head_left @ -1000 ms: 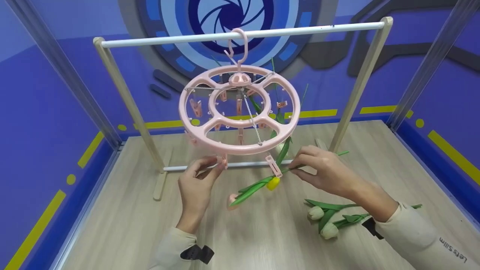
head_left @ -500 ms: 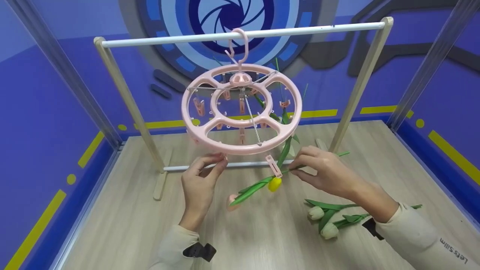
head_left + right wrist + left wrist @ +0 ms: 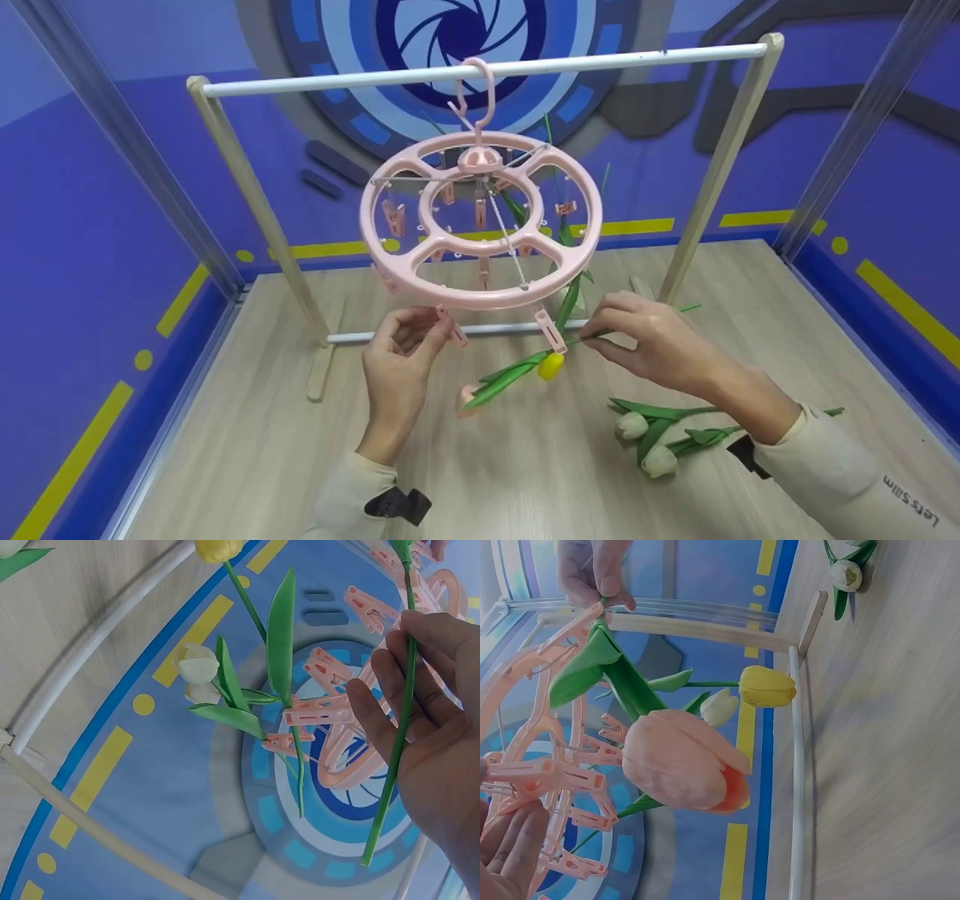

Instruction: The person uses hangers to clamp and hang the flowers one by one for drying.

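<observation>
My left hand (image 3: 397,367) pinches a pink clothespin (image 3: 562,776) that hangs at the near side of the pink round clip hanger (image 3: 480,300). A pink artificial tulip (image 3: 682,761) is held by its green stem (image 3: 405,712) between the thumb and fingers of my right hand (image 3: 645,337). Its bloom points left and down, below the hanger's front rim. Another clothespin (image 3: 550,332) overlaps the stem in the head view, just left of my right fingers. A yellow tulip (image 3: 767,686) and white tulips (image 3: 198,664) hang from clips farther back.
The hanger hooks over the white bar (image 3: 615,61) of a wooden-legged rack (image 3: 720,165). Two white tulips (image 3: 660,460) lie on the table (image 3: 525,480) near my right forearm. Several clothespins (image 3: 394,217) dangle round the rings, and a patterned wall stands behind.
My left hand has moved slightly right, and the clothespin in its fingers has turned so its lower end points down and right. The hanger swayed a little; my right hand stays nearly still.
</observation>
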A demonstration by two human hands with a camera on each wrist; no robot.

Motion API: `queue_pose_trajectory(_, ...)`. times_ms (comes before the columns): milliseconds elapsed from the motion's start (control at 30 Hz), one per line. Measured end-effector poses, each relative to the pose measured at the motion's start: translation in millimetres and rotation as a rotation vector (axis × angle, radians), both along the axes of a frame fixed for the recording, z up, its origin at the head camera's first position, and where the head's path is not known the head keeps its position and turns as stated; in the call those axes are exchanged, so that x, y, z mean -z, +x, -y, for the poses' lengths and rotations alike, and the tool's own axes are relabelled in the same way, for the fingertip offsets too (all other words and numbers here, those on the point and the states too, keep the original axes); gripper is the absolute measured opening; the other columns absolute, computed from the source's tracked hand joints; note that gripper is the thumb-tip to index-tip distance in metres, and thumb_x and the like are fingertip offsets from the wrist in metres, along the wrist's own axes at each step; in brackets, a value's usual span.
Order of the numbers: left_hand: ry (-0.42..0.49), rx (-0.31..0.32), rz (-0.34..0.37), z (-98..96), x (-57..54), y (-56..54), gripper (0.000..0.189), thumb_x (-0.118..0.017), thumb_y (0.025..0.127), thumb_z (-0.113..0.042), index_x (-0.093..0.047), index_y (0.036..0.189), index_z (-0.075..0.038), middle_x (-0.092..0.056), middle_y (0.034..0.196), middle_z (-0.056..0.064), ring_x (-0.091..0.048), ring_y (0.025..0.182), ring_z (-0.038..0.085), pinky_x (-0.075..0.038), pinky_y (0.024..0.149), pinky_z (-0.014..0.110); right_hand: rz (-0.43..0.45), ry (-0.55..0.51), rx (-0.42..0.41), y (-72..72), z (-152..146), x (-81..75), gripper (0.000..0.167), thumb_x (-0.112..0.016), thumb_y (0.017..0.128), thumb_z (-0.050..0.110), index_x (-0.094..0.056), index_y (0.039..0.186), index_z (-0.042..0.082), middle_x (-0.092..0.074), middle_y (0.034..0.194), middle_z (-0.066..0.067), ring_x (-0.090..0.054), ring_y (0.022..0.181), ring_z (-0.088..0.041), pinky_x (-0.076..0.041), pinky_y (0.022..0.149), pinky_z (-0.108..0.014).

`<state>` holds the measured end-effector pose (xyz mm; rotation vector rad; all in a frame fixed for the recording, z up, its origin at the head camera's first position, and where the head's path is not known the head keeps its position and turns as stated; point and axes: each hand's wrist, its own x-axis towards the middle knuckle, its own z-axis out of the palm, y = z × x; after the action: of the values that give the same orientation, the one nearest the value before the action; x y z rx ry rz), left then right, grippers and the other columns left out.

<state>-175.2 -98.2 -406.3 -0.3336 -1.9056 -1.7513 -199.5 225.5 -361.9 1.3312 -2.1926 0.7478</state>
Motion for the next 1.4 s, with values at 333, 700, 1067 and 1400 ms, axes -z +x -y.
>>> queue_pose_trajectory(333,0.055,0.019,0.05,-0.3,-4.4,3.5,0.034,-0.086,0.09,-0.006,-0.077,0.121,0.001,-0.078,0.113,0.009,-0.076,0.101,0.023,-0.063,0.087,0.032,-0.016,0.002,-0.003,-0.8,-1.5,-1.3,0.033,-0.087,0.08,-0.01,-0.077,0.105,0.009,-0.07,0.098,0.001,-0.067,0.087,-0.016,-0.051,0.085,-0.009)
queue_pose_trajectory(700,0.02,0.091,0.013,-7.5,-9.6,12.3,0.029,-0.085,0.09,-0.003,-0.078,0.117,0.002,-0.079,0.11,0.008,-0.077,0.098,0.023,-0.063,0.087,0.036,-0.019,-0.015,0.033,-0.4,-1.9,-3.3,0.034,-0.087,0.08,-0.011,-0.077,0.104,0.011,-0.071,0.101,0.002,-0.065,0.091,-0.018,-0.05,0.085,-0.011)
queue_pose_trajectory(1067,-0.002,0.134,-0.042,-18.0,-10.6,13.0,0.029,-0.086,0.088,0.0,-0.078,0.115,0.004,-0.08,0.108,0.008,-0.078,0.096,0.024,-0.064,0.086,0.039,0.085,-0.124,-0.085,2.3,-5.3,-6.2,0.037,-0.081,0.081,-0.016,-0.078,0.107,0.011,-0.075,0.104,-0.002,-0.069,0.094,-0.018,-0.055,0.088,-0.017)
queue_pose_trajectory(1400,0.003,0.171,-0.082,-21.5,-9.2,12.0,0.033,-0.086,0.085,0.004,-0.077,0.117,0.006,-0.079,0.107,0.011,-0.078,0.096,0.025,-0.064,0.084,0.038,0.153,-0.073,0.006,3.0,-34.3,10.4,0.033,-0.081,0.087,-0.011,-0.077,0.109,0.014,-0.072,0.104,0.0,-0.067,0.087,-0.015,-0.057,0.073,-0.013)
